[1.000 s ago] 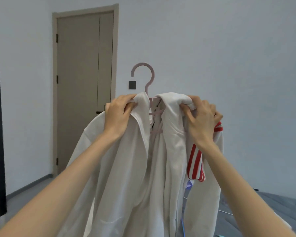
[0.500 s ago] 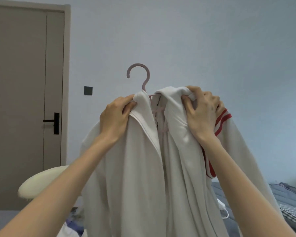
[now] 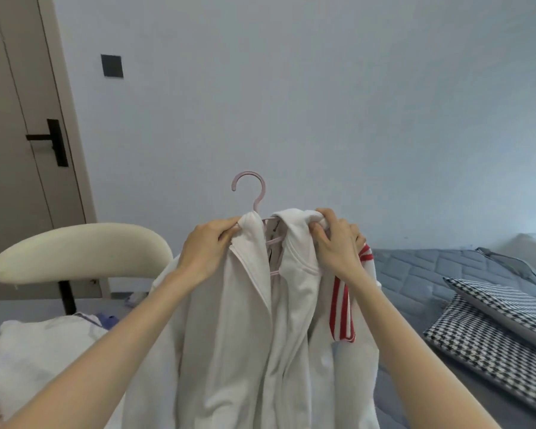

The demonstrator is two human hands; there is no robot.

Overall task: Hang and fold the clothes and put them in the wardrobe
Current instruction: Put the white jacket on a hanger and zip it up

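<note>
So far left there's the beige door (image 3: 13,119) with its black handle (image 3: 54,142), and a dark switch plate (image 3: 112,65) on the wall just right of the frame. Below that is the cream chair back (image 3: 81,253), and nearer me, bottom left, a heap of white clothes (image 3: 28,351) is lying there. My left hand (image 3: 209,247) is pinching the left collar edge of the white jacket (image 3: 245,335), right up at the shoulder of the pink hanger (image 3: 254,193). The hook is sticking up upright between my hands, in front of the bare wall. The jacket's draped on the hanger, front open, hanging down in mid-air in front of me. My right hand (image 3: 338,246) has its fingers curled round a bunched-up bit of fabric at the other shoulder. So the hands are apart, one on each side of the hook. A red-striped band (image 3: 342,305) dangles just under my right wrist. Far right is the grey quilted bed (image 3: 430,274) with houndstooth pillows (image 3: 508,320) stacked on it.
</note>
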